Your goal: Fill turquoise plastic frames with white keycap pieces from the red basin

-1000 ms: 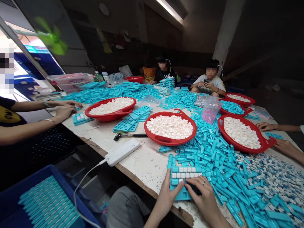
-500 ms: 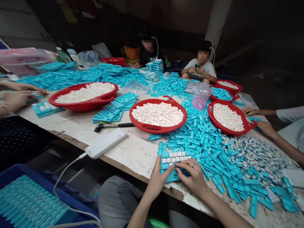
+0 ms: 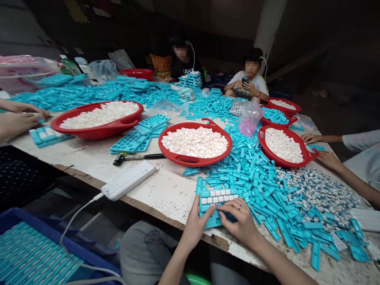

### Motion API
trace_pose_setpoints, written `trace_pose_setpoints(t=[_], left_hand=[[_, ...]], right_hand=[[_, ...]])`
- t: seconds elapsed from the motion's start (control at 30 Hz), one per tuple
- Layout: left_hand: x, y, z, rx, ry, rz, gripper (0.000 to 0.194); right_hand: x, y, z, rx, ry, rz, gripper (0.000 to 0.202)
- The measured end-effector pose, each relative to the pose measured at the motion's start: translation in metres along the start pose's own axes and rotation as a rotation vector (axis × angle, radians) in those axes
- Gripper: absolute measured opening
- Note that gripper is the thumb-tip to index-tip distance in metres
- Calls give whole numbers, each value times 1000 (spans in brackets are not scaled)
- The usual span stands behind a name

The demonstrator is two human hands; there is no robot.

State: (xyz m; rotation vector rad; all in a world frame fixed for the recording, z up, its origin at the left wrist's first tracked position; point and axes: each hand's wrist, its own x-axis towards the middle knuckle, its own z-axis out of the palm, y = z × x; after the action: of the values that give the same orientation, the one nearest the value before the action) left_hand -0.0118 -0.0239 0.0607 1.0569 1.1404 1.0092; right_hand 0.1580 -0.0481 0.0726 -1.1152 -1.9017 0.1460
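Observation:
A blue plastic panel (image 3: pixel 212 222) with two rows of white square caps lies at the table's front edge, before me. My left hand (image 3: pixel 194 225) grips its left side, thumb lying on the top face. From the right, my right hand (image 3: pixel 243 221), wearing a ring, rests on the panel with bent fingers and the thumb close to the index finger. Whatever sits between those fingertips is hidden. Loose blue strips (image 3: pixel 258 182) are heaped just beyond and right of the panel. Behind it stands a red basin (image 3: pixel 194 161) of white caps.
A hammer (image 3: pixel 136 157) and a white power strip (image 3: pixel 129 180) with a cable lie left. More red basins, such as one at left (image 3: pixel 97 132), stand about. A blue crate (image 3: pixel 89 253) is at lower left. Co-workers' hands (image 3: pixel 20 118) show at both sides; two people sit opposite.
The view has shifted slightly, so the table's contents appear a little further left. Both my hands stay on the panel, with almost no visible movement of the fingers.

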Motion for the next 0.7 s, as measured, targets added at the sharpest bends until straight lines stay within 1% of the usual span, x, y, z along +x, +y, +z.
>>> trace_pose_setpoints(t=[0.1,0.2,0.27,0.33,0.43,0.47,0.53,0.57,0.67,0.7], left_hand=[[-1,0,0,23,13,16,66],[0,-2,-1,43,27,44,68],[1,-5,-1,45,28,61,68],[2,-6,-2,50,14,92,65],[5,-9,-2,57,-21,156,62],[5,-10,-2,61,-18,166,64],[6,-14,-1,73,29,139,71],[6,-17,-1,82,59,108,75],[6,-27,-3,116,133,36,83],[7,-30,-4,121,135,38,84]], right_hand=[[-1,0,0,-9,0,-8,16],[-1,-1,-2,6,24,22,16],[4,-1,-5,-1,43,34,16],[17,-1,-9,-26,61,14,16],[55,-3,-12,-78,39,-52,14],[73,-4,-11,-101,16,-67,13],[112,-3,-4,-183,-45,-66,13],[132,-1,3,-246,-94,-52,15],[191,10,31,-466,-348,50,25],[207,16,42,-496,-386,65,28]])
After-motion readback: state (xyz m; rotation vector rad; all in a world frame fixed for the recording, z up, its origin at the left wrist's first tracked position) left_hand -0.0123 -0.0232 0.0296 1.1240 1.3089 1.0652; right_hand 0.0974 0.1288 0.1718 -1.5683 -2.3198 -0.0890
